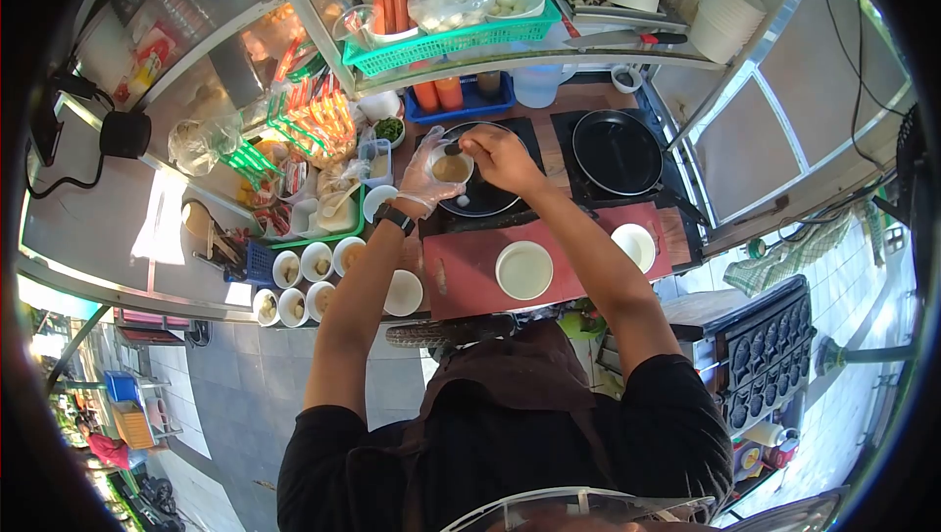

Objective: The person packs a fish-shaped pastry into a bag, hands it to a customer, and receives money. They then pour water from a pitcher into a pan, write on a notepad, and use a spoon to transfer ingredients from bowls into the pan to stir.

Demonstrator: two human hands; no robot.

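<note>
My left hand (423,179), in a clear plastic glove, is wrapped round a small white cup (452,169) with a light brown content. Above the cup's right side is my right hand (500,158), bare, its fingers closed on a dark-ended utensil whose lower part is hard to make out. Both hands are over a black frying pan (495,201) on the stove. Below them, a white bowl (524,270) rests on the red cutting board (461,287), and another white bowl (633,247) sits at the board's right end.
A second black pan (618,152) is to the right. Several white cups with food (317,263) stand at the lower left. On the shelf above are a green basket (451,45) and a red-handled knife (664,38). A blue tray (490,101) holds bottles.
</note>
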